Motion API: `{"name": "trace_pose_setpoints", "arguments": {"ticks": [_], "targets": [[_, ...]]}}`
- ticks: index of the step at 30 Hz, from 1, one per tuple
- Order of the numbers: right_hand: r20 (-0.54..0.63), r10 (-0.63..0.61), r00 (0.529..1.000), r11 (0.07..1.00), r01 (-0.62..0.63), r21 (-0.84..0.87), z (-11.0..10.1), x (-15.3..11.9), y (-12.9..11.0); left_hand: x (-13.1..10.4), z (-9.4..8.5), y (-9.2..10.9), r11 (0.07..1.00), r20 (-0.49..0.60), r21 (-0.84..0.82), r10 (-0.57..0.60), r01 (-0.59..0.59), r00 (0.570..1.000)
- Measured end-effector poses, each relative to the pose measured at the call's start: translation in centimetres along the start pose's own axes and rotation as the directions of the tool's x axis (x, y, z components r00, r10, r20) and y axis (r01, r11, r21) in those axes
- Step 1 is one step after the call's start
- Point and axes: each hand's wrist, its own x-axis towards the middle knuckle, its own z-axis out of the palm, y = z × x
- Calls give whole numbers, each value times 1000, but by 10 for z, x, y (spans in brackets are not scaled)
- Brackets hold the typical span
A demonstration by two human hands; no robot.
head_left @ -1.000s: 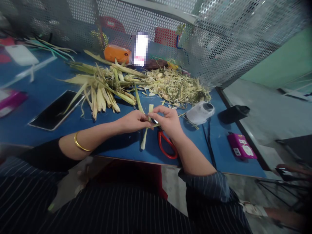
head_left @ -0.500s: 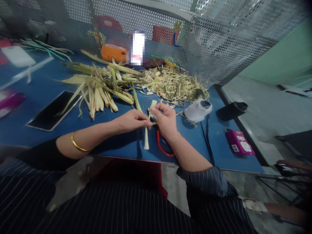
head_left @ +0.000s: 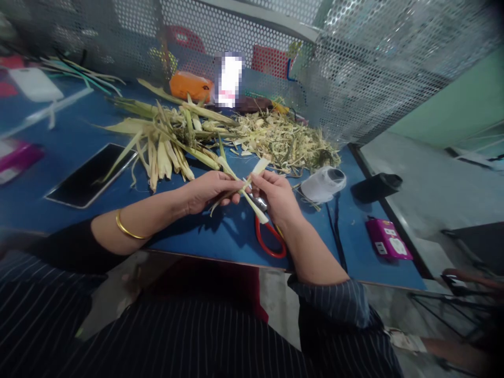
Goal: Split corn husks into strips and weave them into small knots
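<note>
Pale green dried husk strips (head_left: 254,206) cross between my two hands above the blue table. My left hand (head_left: 214,190) pinches them near the crossing, with thin ends hanging below its fingers. My right hand (head_left: 275,195) is closed on a wide strip whose top sticks up past the thumb. Under the right hand lie red-handled scissors (head_left: 260,241), their blades partly hidden. Beyond my left hand is a bundle of long husks (head_left: 165,157). A heap of shredded scraps (head_left: 287,139) lies behind my right hand.
A dark tablet (head_left: 90,176) lies left. Right of my hands are a white-wrapped roll (head_left: 323,184), a black cylinder (head_left: 376,187) and a purple pack (head_left: 389,239). An orange pouch (head_left: 191,87) and a lit phone (head_left: 230,79) stand by the mesh screen (head_left: 268,26).
The held strips have turned from near upright to a slanted cross. My left hand's fingers have curled further under them, and my right hand has shifted slightly right. The whole view has shifted a little.
</note>
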Motion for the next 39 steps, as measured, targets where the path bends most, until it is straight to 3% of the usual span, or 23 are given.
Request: {"name": "trace_pose_setpoints", "arguments": {"ticks": [4,6,11,15,17,21,25,30,35,39], "targets": [[-108,-93,990,995,95,17,8,-1,2,0,1,-3,998,42,2,-58,58,997],[-121,-97,988,994,101,29,8,0,2,-1,2,-2,992,30,-79,-102,104,994],[8,-39,999,999,39,-37,2,0,-5,1,1,4,930,54,-363,-43,59,998],[168,-7,986,995,24,-95,4,-4,-7,5,-4,5,876,64,-476,-54,78,997],[192,-16,981,992,40,-121,7,-6,-6,5,-5,5,859,70,-498,-93,115,993],[151,-99,984,971,129,-202,9,-5,-1,3,-2,3,897,29,-435,-77,82,997],[136,-131,982,926,171,-338,6,-3,5,4,4,0,950,-90,-312,-9,-20,996],[100,-163,982,832,191,-521,4,-2,7,7,5,-1,950,-195,-303,16,-76,981],[14,-266,964,876,247,-414,7,-2,2,2,-2,3,961,-188,-249,78,-124,979],[-58,-225,973,951,206,-229,6,-5,-4,0,-4,5,976,-165,-174,99,-128,981]]}}
